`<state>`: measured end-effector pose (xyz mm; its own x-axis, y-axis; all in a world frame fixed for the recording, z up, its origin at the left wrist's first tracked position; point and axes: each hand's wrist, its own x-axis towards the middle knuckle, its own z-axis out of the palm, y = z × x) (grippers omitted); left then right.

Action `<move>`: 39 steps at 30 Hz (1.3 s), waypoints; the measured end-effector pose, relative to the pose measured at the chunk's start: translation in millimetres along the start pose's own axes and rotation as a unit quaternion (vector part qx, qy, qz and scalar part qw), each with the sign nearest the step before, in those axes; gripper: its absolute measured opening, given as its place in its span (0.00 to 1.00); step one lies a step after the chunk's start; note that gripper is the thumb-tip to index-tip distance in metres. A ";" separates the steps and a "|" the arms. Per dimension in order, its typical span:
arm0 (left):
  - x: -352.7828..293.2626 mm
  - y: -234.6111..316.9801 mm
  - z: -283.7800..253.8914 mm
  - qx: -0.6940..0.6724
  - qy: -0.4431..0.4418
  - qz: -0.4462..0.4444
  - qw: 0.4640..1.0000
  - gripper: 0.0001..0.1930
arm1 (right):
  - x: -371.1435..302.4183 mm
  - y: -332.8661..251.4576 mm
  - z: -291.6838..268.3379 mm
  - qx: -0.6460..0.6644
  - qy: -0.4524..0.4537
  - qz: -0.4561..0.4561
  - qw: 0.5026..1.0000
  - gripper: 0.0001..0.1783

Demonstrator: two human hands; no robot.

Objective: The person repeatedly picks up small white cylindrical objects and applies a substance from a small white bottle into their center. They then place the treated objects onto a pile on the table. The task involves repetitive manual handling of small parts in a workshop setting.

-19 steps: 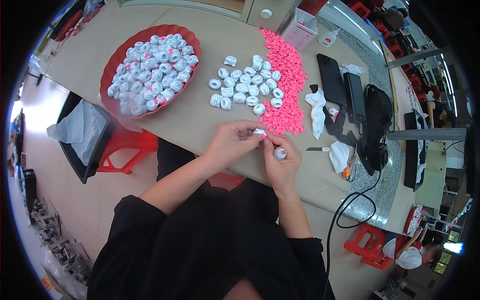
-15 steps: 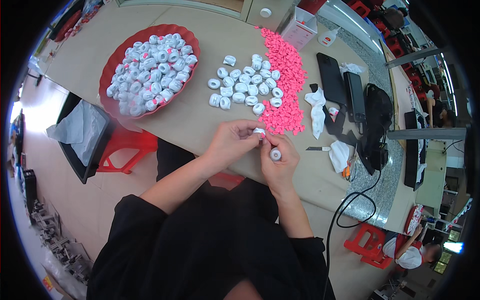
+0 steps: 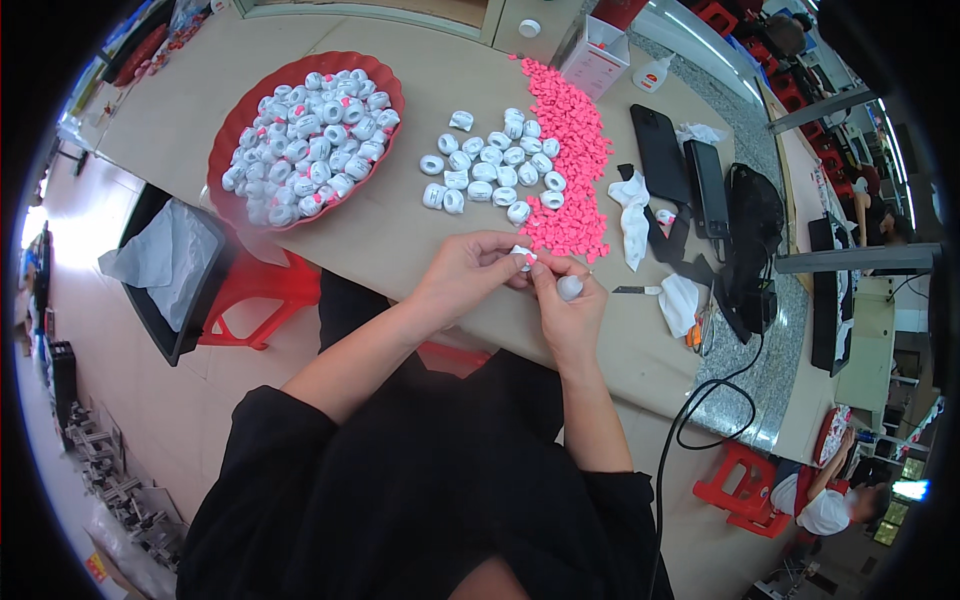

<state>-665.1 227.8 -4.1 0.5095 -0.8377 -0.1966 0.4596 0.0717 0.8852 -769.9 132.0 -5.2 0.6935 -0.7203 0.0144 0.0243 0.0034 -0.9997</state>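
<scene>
My left hand is closed, pinching a white ring-shaped piece between thumb and fingertips at the table's near edge. A small pink piece shows on its side, where the fingertips of my right hand meet it. Curled in that right hand is also a small whitish bottle, its rounded end sticking out beside the thumb. Beyond my hands lie several loose white ring-shaped pieces, beside a long heap of pink pieces.
A red scalloped basin heaped with white-and-pink pieces stands at the far left. To the right lie a black phone, a black power bank, white cloths, a craft knife and a cable. A box stands at the back.
The bottle in my right hand has tilted, its end now pointing differently. Both hands have shifted slightly, and the pink piece shows more clearly against the white piece.
</scene>
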 end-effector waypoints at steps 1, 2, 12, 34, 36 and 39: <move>0.1 -0.2 -1.1 0.000 -0.001 0.000 1.000 0.14 | -0.1 -2.0 0.4 0.003 -0.004 0.004 1.000 0.07; -0.1 -0.7 -1.5 0.000 -0.003 -0.001 1.000 0.14 | -1.5 -3.8 0.6 0.011 -0.003 0.010 1.000 0.07; 1.2 -2.4 0.7 0.027 0.013 -0.008 1.000 0.13 | -0.6 16.1 0.6 -0.123 0.002 -0.147 0.982 0.04; 3.2 28.1 -69.6 0.660 0.122 0.310 0.673 0.15 | -2.0 -11.0 -22.0 0.216 -0.035 0.078 0.973 0.13; -4.7 35.4 -62.7 0.582 0.149 0.287 0.746 0.13 | -1.2 -13.8 -22.5 0.231 -0.017 0.053 0.971 0.14; -12.2 32.9 -51.9 0.107 0.068 0.141 0.982 0.12 | -0.8 -11.4 -22.6 0.175 0.066 -0.052 0.981 0.15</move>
<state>-618.4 268.5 5.6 0.6945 -0.7190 0.0279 0.1298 0.1634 0.9780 -787.0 116.9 5.8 0.5746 -0.8135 0.0902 0.3520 0.1462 -0.9245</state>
